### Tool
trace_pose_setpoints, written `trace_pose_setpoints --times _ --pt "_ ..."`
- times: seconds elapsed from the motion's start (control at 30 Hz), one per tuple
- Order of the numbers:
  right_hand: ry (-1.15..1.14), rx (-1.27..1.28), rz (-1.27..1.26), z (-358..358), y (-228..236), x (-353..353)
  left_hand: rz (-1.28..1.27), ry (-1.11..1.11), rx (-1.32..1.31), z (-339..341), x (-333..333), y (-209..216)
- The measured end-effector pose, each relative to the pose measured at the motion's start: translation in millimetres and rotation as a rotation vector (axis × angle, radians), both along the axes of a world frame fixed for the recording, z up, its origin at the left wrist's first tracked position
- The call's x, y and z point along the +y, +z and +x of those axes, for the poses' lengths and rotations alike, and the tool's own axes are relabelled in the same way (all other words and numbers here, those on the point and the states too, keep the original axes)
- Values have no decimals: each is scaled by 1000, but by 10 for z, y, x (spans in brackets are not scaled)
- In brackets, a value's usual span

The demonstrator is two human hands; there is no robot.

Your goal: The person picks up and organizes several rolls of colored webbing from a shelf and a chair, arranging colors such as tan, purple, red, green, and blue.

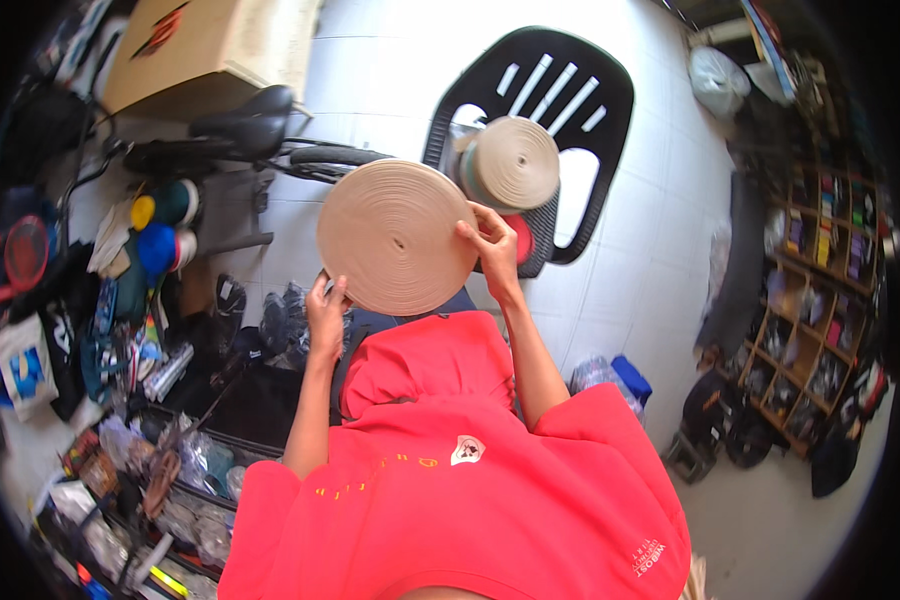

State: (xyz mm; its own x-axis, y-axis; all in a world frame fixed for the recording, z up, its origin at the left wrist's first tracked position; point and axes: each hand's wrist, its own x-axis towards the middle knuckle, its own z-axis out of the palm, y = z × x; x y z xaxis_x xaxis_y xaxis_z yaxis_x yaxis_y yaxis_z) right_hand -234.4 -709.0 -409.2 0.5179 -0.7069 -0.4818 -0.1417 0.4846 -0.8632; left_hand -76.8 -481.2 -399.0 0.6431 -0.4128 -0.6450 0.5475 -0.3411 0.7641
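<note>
A large flat roll of beige webbing tape [385, 215] is held up in front of me, its coiled face with a small centre hole turned toward my eyes. My left hand [327, 310] grips its lower left rim, fingers bent around the edge. On the right rim my right hand [492, 245] pinches it, thumb on the face and fingers behind. Just beyond, a smaller beige tape roll [518, 162] rests on top of a stack on a black plastic chair [610, 100]. A red round thing [519, 238] shows partly behind my right hand.
A bicycle [255, 130] stands at the left, before a large cardboard box [205, 55]. Bags and wrapped goods [185, 450] crowd the lower left. Wooden cubby shelves [810, 310] line the right, with dark bags [715, 410] on the floor beside them.
</note>
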Motion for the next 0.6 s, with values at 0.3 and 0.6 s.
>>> trace_pose_setpoints --times 0.3,0.6 --pt "751 -573 -866 1890 2295 1585 -934 494 -35 862 1701 462" --pt "727 -1143 -1129 2791 3063 3558 -1033 899 -453 1260 3193 1466"
